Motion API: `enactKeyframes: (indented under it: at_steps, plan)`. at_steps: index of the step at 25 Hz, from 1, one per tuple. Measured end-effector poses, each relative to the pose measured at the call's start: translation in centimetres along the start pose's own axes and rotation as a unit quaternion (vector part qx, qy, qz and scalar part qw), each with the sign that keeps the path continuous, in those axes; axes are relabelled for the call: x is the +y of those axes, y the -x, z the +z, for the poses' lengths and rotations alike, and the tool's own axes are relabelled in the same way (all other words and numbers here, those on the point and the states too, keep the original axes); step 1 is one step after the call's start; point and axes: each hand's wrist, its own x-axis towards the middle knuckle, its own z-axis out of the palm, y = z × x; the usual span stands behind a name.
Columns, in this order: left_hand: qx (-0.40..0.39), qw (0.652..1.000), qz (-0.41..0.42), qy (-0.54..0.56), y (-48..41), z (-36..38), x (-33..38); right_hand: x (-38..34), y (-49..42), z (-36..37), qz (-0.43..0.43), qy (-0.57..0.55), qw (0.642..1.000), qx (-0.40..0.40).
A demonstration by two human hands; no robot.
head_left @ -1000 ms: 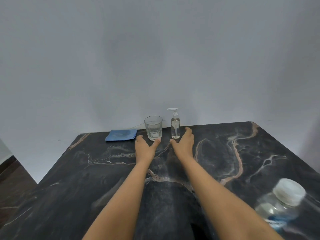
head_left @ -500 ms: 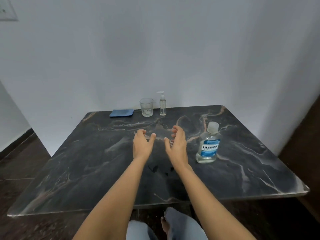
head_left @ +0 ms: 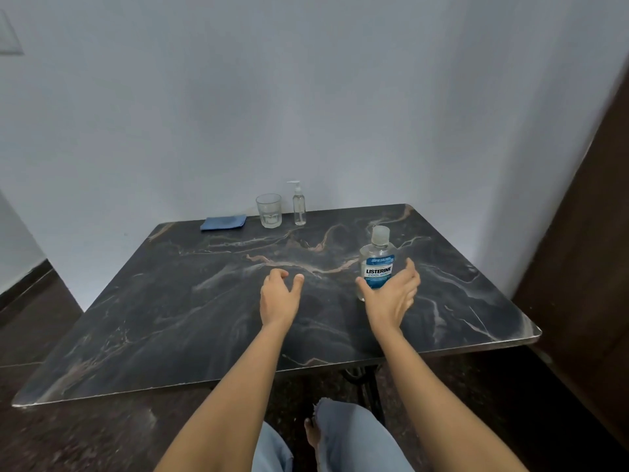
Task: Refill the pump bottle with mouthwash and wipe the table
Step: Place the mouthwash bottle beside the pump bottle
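A clear mouthwash bottle [head_left: 377,257] with a blue label and a clear cap stands upright on the right half of the dark marble table [head_left: 204,301]. My right hand [head_left: 391,294] is spread open just in front of the bottle, thumb on its left side and fingers on its right, not clearly gripping. My left hand [head_left: 279,298] hovers over the table's middle with loosely curled fingers, holding nothing. A small clear pump bottle [head_left: 299,207] with a white pump stands at the far edge by the wall. A folded blue cloth [head_left: 223,222] lies at the far left.
A clear drinking glass [head_left: 269,211] stands just left of the pump bottle at the far edge. A white wall runs behind the table, and a dark panel stands at the right. My legs in light jeans show below the near edge.
My view has pulled back from the far edge. Both hands drew back from the glass and pump bottle; the right hand then moved right to the mouthwash bottle and opened around it.
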Motion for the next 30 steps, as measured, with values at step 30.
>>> enactKeyframes:
  at_steps: [30]
  plan:
    - [-0.021, 0.987, 0.116, -0.107, -27.1, 9.0, -6.7, -3.8, -29.1, 24.0, -0.024, -0.102, 0.992, -0.063]
